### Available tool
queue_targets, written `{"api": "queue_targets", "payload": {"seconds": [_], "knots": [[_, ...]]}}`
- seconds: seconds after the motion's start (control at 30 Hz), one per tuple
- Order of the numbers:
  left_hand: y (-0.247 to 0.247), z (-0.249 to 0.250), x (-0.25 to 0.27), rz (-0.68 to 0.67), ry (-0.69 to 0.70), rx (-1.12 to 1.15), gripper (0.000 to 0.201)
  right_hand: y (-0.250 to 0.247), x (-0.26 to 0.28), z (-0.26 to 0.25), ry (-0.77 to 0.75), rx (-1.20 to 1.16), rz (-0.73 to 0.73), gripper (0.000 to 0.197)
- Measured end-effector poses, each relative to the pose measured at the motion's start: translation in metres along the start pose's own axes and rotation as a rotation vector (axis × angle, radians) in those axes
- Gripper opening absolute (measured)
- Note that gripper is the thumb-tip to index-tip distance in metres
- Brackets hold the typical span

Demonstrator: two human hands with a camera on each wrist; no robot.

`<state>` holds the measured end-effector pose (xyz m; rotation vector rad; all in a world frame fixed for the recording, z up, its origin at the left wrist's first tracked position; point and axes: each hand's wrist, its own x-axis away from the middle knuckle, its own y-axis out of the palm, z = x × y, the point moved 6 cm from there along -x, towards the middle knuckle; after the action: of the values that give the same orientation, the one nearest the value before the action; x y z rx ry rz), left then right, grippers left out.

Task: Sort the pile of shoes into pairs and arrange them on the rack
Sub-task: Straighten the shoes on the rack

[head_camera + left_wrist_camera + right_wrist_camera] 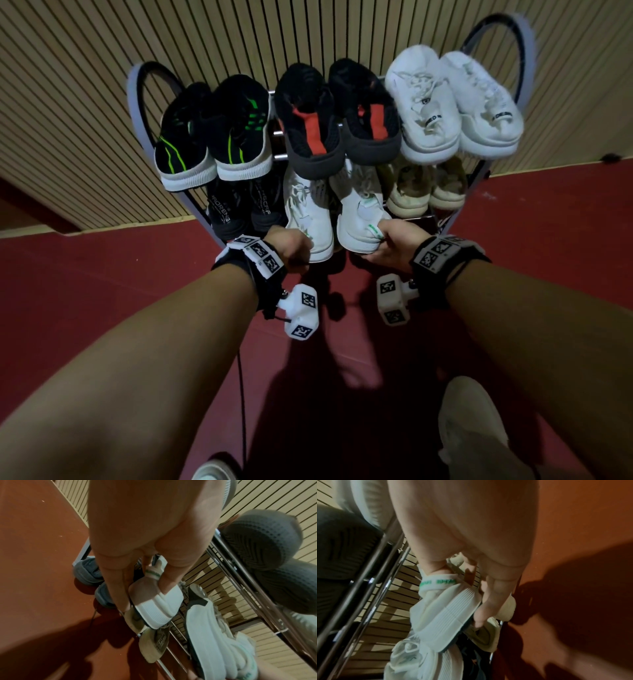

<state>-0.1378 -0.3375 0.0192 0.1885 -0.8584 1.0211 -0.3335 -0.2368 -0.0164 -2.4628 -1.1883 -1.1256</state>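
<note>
A rack stands against a slatted wall. On its lower shelf, in the middle, sits a white pair with green trim. My left hand grips the heel of the left white shoe, and my right hand grips the heel of the right white shoe. In the left wrist view my left hand pinches the white shoe's heel between thumb and fingers. In the right wrist view my right hand holds the other white shoe below its green-lettered pull tab.
The top shelf holds a black-and-green pair, a black-and-red pair and a white pair. A black pair and a beige pair flank the held shoes. My feet stand on the red floor.
</note>
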Motion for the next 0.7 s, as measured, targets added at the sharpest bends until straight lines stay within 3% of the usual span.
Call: {"api": "queue_targets", "payload": {"seconds": [0.13,0.27,0.43,0.57,0.6,0.7], "knots": [[0.004,0.005,0.009,0.033,0.047,0.012,0.012,0.002,0.047,-0.017,-0.015,0.013,-0.076,0.022],[0.018,0.012,0.010,0.064,0.106,0.042,0.027,0.001,0.047,-0.025,-0.041,0.057,-0.064,0.035],[0.047,0.025,0.011,0.039,0.145,0.145,0.027,-0.008,0.047,-0.030,-0.038,0.073,-0.055,0.016],[0.060,0.023,-0.006,-0.008,0.164,0.275,0.072,-0.009,0.045,-0.042,-0.061,0.037,-0.041,0.033],[0.061,0.023,-0.013,-0.020,0.172,0.299,0.075,-0.008,0.045,-0.045,-0.069,0.019,-0.047,0.037],[0.061,0.035,0.009,-0.062,0.152,0.335,0.047,-0.001,0.048,-0.051,-0.093,-0.015,-0.065,0.035]]}}
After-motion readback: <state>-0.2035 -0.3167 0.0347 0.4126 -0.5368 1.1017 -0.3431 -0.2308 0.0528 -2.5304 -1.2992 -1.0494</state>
